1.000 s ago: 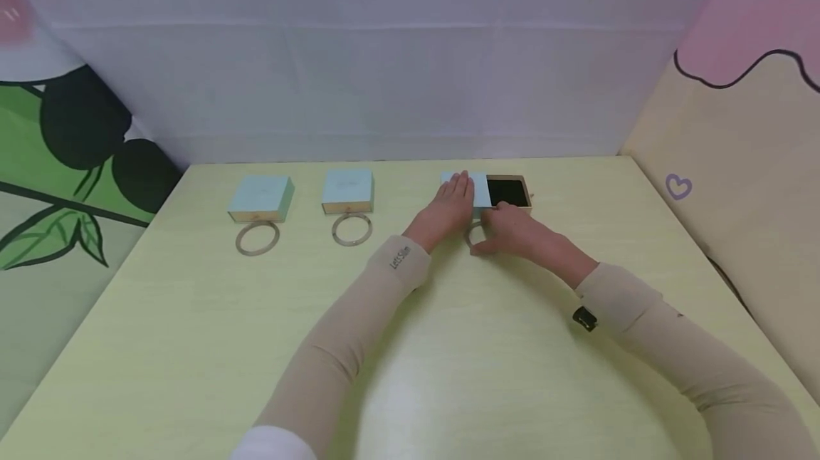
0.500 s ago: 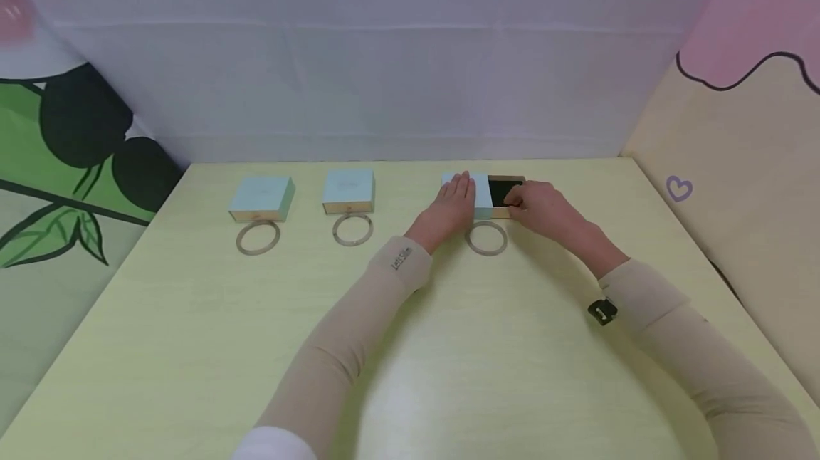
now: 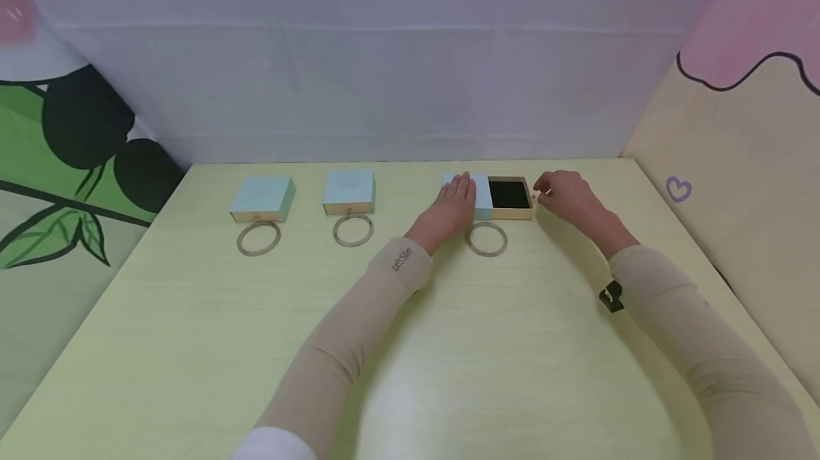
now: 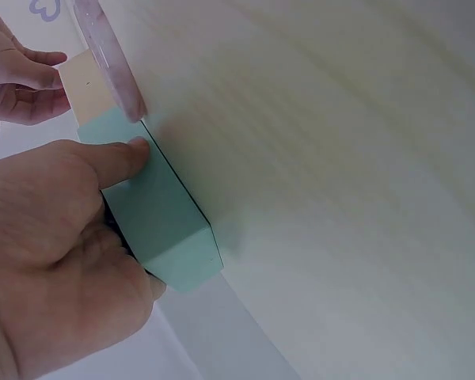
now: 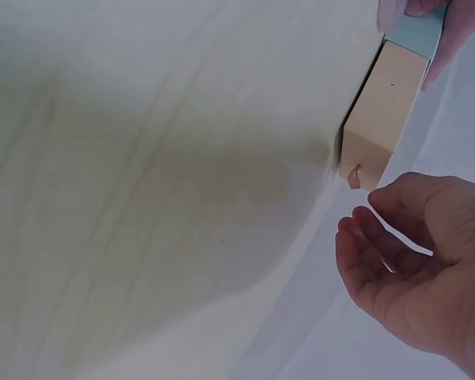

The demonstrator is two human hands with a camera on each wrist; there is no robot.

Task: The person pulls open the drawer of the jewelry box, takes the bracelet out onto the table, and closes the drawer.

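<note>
1. A person sits at a pale yellow-green table [image 3: 448, 346] with both arms in beige sleeves stretched forward.
2. The left hand [image 3: 451, 205] lies flat, fingers straight and close together, pressing down on the mint-green sleeve [image 3: 482, 196] of a small sliding box near the far edge of the table.
3. From the left wrist view, the left hand [image 4: 55, 253] covers the top of the mint-green sleeve [image 4: 154, 214], and the thumb lies along its near side.
4. The box's tan drawer [image 3: 511, 196] is slid out to the right of the sleeve, showing a black lining inside.
5. The right hand [image 3: 566, 196] hovers just to the right of the drawer, fingers loosely curled and holding nothing.
6. In the right wrist view, the right hand [image 5: 416, 261] is just beside a small pull tab [image 5: 355, 176] on the end of the tan drawer [image 5: 380, 107], but apart from it.
7. A pale translucent bangle [image 3: 486, 238] lies flat on the table directly in front of this box, touching neither hand.
8. Farther left stand two closed mint boxes, the middle box [image 3: 349, 191] and the left box [image 3: 263, 198].
9. Each has its own bangle in front of it: the middle bangle [image 3: 352, 229] and the left bangle [image 3: 258, 238].
</note>
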